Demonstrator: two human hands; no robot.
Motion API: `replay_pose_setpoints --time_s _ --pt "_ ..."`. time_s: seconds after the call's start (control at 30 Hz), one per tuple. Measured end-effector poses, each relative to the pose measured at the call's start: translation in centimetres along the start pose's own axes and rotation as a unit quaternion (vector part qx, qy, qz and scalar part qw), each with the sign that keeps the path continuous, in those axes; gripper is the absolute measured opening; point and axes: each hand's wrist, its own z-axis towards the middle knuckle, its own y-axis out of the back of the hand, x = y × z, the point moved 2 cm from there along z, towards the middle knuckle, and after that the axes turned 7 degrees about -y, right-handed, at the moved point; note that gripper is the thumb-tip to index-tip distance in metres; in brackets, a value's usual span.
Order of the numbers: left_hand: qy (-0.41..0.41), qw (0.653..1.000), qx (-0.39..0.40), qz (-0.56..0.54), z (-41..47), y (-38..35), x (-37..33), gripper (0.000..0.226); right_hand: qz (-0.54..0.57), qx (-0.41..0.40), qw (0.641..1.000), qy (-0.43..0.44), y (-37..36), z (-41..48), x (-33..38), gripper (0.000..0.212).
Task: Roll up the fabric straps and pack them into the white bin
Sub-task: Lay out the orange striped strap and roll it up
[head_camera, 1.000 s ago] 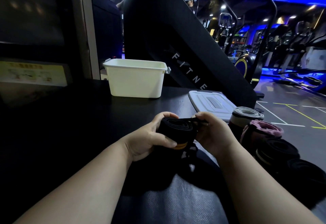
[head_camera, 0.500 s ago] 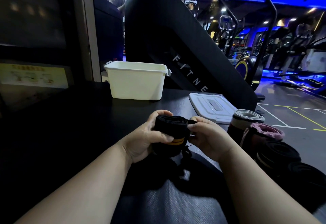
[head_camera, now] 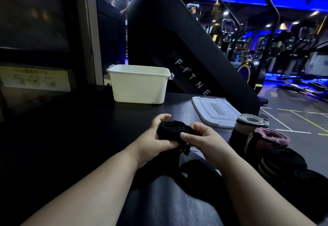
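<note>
A black fabric strap, wound into a coil, sits between both hands above the dark table. My left hand cups the coil from the left and below, fingers curled over its far side. My right hand pinches the coil's right side with thumb and fingers. The strap's loose tail hangs beneath the hands. The white bin stands open-topped farther back on the table, apart from the hands; its inside is hidden.
The bin's white lid lies flat to the right of the bin. Several rolled straps line the table's right edge: a grey one, a pink one, darker ones. A black fitness machine rises behind.
The coil has turned in my hands and its orange-marked side no longer shows. My right thumb has moved onto the coil's front. Both hands sit slightly lower in view.
</note>
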Motion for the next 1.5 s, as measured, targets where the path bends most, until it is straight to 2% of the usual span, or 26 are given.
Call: replay_pose_setpoints --time_s 0.23,0.33,0.5,0.6,0.77,0.87,0.93,1.1,1.27,1.37,1.5 --pt "0.025 0.998 0.050 0.042 0.0 0.6 -0.3 0.069 -0.046 -0.061 0.997 0.021 -0.1 0.0 -0.2 0.025" --pt "-0.004 0.995 0.032 0.098 0.2 0.7 -0.4 0.056 -0.078 -0.082 0.993 0.040 -0.1 0.1 -0.1 0.027" --pt "-0.038 0.987 -0.021 0.155 0.5 0.4 -0.3 0.049 -0.085 -0.113 0.989 0.037 -0.4 0.3 0.0 0.031" --pt "-0.044 0.979 -0.048 0.193 0.6 0.3 -0.2 0.050 -0.059 -0.103 0.992 0.032 -0.4 0.2 0.0 0.029" --pt "-0.038 0.970 -0.078 0.227 0.9 0.2 -0.2 0.045 -0.014 -0.079 0.996 0.026 -0.9 0.0 0.3 0.036" --pt "-0.030 0.964 -0.101 0.245 1.1 0.0 -0.2 0.042 0.000 -0.039 0.999 0.026 -1.4 -0.6 0.9 0.063" --pt "-0.024 0.961 -0.113 0.253 1.1 0.1 -0.1 0.042 -0.010 -0.030 0.999 0.028 -1.4 -0.8 1.2 0.067" --pt "-0.031 0.957 -0.138 0.255 1.1 0.3 0.0 0.044 -0.005 -0.046 0.999 -0.017 -0.6 -0.4 1.1 0.035" --pt "-0.057 0.962 -0.110 0.241 1.1 0.2 0.0 0.044 0.049 -0.081 0.994 -0.062 -0.6 0.0 0.8 0.030" --pt "-0.068 0.967 -0.098 0.225 1.0 0.1 -0.2 0.043 0.090 -0.089 0.988 -0.092 -0.7 0.0 0.8 0.017" --pt "-0.064 0.983 -0.050 0.162 0.9 0.5 0.1 0.047 0.105 -0.093 0.985 -0.101 -1.0 -0.1 0.9 0.020"
